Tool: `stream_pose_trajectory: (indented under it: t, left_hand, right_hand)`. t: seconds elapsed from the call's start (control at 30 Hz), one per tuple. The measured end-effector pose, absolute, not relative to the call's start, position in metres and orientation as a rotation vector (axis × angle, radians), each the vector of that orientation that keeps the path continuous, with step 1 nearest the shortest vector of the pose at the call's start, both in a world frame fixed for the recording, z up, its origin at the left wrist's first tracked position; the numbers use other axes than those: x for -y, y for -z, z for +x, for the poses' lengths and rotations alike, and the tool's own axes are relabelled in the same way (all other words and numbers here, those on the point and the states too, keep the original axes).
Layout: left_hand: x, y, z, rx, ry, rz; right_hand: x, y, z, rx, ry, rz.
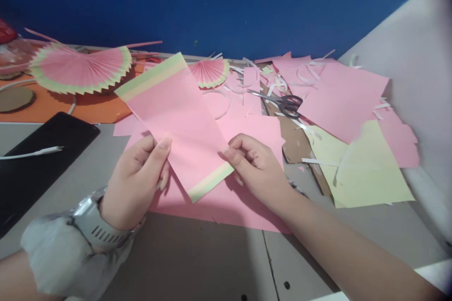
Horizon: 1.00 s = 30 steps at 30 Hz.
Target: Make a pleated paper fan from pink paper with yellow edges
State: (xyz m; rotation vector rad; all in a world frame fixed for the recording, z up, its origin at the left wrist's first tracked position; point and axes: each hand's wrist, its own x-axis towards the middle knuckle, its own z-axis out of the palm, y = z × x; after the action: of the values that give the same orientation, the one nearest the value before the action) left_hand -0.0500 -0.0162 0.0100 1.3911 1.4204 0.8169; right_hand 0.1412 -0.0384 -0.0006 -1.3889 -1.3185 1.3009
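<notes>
Stripe-ended pink paper rectangle (180,122) being held above table (183,256), one end toward far edge; long sides being pinched by left hand (136,178) and right hand (259,169). Zigzag-rimmed pleated fan (83,70) being seen near far edge.

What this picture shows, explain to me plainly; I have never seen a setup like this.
There is no machine here, just a person's two bare hands. The single picture comes from a camera worn on the head, looking forward and down.

The left hand, with a watch at its wrist, and the right hand pinch opposite edges of a striped pink paper between their fingers. Its two ends carry yellow and green bands.

On the table lie loose pink sheets, a pale yellow sheet and scissors. Towards the back are two pleated paper fans, one large and one small. At left, a white cable crosses a flat black object.
</notes>
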Motion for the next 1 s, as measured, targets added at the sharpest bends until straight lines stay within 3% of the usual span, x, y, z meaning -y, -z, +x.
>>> stream_pose_trajectory:
  t: [0.27,0.4,0.57,1.0]
  left_hand:
    - [0.0202,-0.0003,-0.053,-1.264,-0.803,1.329]
    - [0.0244,-0.0011,-0.053,-1.068,-0.582,1.515]
    - [0.0232,-0.002,-0.0502,-1.248,-0.389,1.537]
    - [0.0191,-0.002,-0.0464,-1.183,-0.449,1.35]
  right_hand:
    - [0.0379,0.0007,0.1431,1.287,-1.287,-1.363]
    - [0.0381,0.0002,0.1435,1.241,-1.272,-1.326]
    - [0.0382,0.0012,0.1445,1.274,-1.218,-1.272]
    - [0.036,0.003,0.1437,1.366,-1.202,-1.291]
